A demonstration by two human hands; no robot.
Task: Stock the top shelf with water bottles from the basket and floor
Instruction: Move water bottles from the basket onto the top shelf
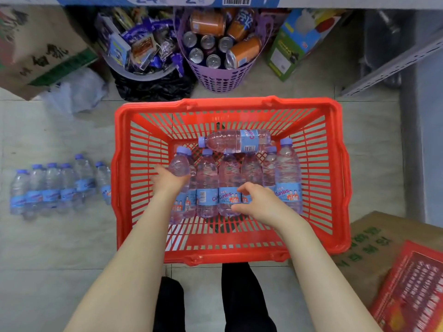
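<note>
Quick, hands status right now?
Left hand: grips the leftmost bottle in the basket.
Right hand: curled over the middle bottles; grip cannot be told.

You have a glossy red slatted plastic basket (pixel 230 256), clear shiny plastic water bottles (pixel 207 178) with smooth blue labels, smooth pale floor tiles (pixel 60 248), a matt brown cardboard box (pixel 364 243) and gleaming metal-topped drink cans (pixel 213 61).

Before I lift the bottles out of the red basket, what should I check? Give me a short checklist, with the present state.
1. Left hand grips the leftmost bottle: ok.
2. Right hand closed on the middle bottle: cannot tell.
3. Crosswise bottle clear of the row: not ok, it lies across their necks.
4. Visible caps on: ok.
5. Room on the top shelf: cannot tell, out of view.
</note>
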